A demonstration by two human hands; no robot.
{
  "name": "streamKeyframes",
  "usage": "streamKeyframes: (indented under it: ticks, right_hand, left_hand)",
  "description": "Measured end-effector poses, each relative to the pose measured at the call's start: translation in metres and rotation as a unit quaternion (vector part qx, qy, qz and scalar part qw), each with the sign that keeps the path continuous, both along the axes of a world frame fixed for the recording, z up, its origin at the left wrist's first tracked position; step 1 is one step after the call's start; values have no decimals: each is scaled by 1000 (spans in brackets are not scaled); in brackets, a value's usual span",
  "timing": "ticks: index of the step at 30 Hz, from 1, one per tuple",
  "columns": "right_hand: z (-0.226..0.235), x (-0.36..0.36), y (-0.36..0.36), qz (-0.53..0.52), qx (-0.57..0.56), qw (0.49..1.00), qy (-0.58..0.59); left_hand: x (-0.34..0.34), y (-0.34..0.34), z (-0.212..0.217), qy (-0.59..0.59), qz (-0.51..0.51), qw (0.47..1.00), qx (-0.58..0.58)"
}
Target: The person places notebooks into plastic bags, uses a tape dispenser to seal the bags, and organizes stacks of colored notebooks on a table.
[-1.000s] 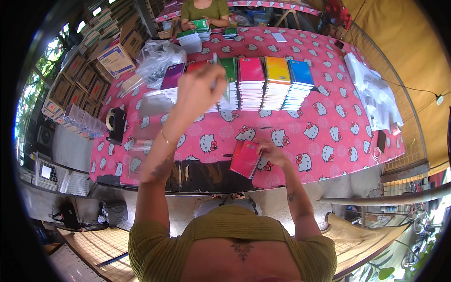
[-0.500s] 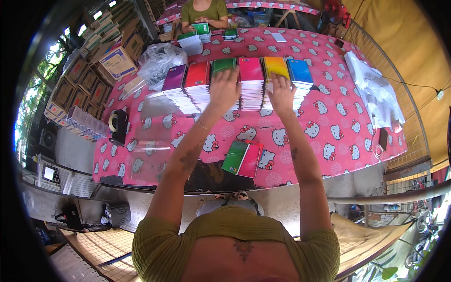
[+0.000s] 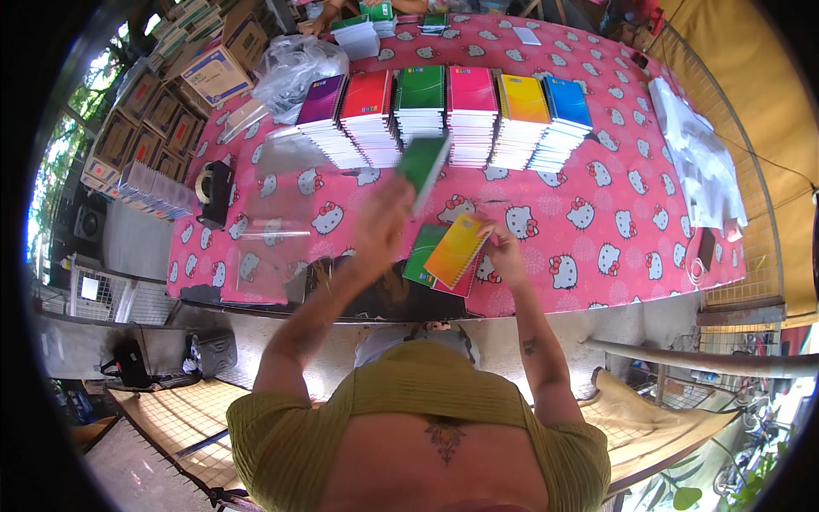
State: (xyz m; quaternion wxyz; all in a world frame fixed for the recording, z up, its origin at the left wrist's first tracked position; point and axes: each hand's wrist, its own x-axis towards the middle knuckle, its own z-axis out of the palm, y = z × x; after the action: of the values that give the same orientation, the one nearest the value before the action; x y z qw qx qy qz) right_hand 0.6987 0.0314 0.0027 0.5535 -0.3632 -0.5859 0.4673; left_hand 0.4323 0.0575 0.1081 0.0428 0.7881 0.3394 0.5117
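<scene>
My left hand (image 3: 384, 213) is closed on a green spiral notebook (image 3: 421, 164), tilted and blurred above the table in front of the stacks. In my right hand (image 3: 503, 252) is the edge of a yellow spiral notebook (image 3: 455, 250). It overlaps a green notebook (image 3: 419, 247) and a mostly covered pink one near the table's front edge. Behind stand tall notebook stacks side by side: purple (image 3: 321, 102), red (image 3: 367, 96), green (image 3: 420, 88), pink (image 3: 472, 91), yellow (image 3: 523, 98) and blue (image 3: 566, 101).
A pink patterned cloth covers the table (image 3: 563, 226). Clear plastic bags (image 3: 299, 72) and a black tape dispenser (image 3: 216, 192) lie left, white plastic sheets (image 3: 695, 154) right. Cartons (image 3: 158, 119) are piled beyond the left edge. Another person's hands (image 3: 324, 17) are at the far side.
Both hands have drawn back from the stacks toward me. The left now carries a green notebook; the right has brought a yellow one over the loose notebooks. The view has tilted downward.
</scene>
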Motion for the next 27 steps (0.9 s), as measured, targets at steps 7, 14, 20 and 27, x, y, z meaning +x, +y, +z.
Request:
streamKeyframes:
  ticks: [7,14,20,27]
  right_hand:
    - [-44,-6,-14,-161,-162,973,-23]
    - [-46,-63,-43,-261,-85,938,-209]
    - [-48,-62,-50,-250,-119,961,-28]
    - [-51,-51,-50,-292,-154,944,-23]
  left_hand:
    - [0,-72,-102,106,11,969,-223]
    - [41,-32,-117,-16,-3,870,-493]
    - [69,-55,-112,68,84,900,-422]
    - [-15,88,-27,17,218,975,-47]
